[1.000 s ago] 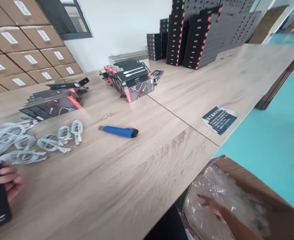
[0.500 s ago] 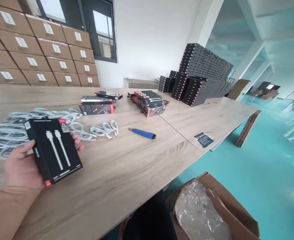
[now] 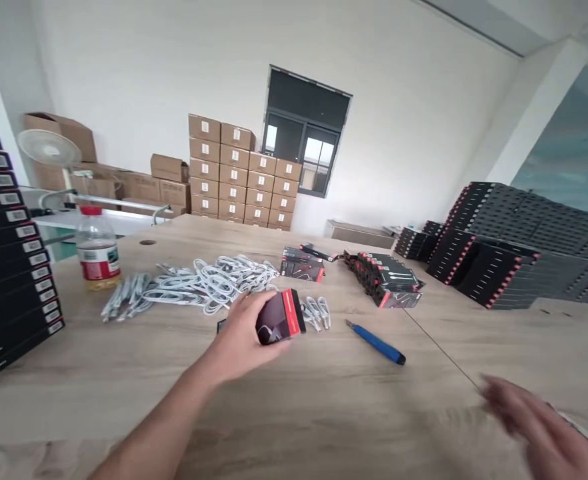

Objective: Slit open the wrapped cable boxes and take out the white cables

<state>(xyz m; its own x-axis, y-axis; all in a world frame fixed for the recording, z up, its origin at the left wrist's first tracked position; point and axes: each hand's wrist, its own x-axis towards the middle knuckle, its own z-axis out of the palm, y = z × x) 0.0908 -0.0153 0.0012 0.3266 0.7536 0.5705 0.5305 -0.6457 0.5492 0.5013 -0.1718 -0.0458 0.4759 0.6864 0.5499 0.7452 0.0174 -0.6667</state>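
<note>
My left hand (image 3: 247, 333) is wrapped round a black and red cable box (image 3: 279, 317), tipped so its printed narrow side faces me. Just behind it lies a heap of white coiled cables (image 3: 214, 283), with a few separate coils (image 3: 317, 312) to the right of the box. Over the table's right front my right hand (image 3: 529, 417) is smeared by motion, so whether its fingers hold anything does not show. A blue utility knife (image 3: 377, 342) rests on the wood between both hands.
Flat black boxes (image 3: 389, 277) lie in a row, with a smaller group (image 3: 301, 265) beside them. Tall black box stacks (image 3: 484, 267) stand right, another stack (image 3: 14, 260) left. A red-capped bottle (image 3: 97, 250) stands near the left edge. Brown cartons (image 3: 234, 175) are piled behind the table (image 3: 284, 413).
The view has swung left. My left hand has turned the cable box from its front face to its narrow side. My right hand has come up from the carton with clear plastic to above the table.
</note>
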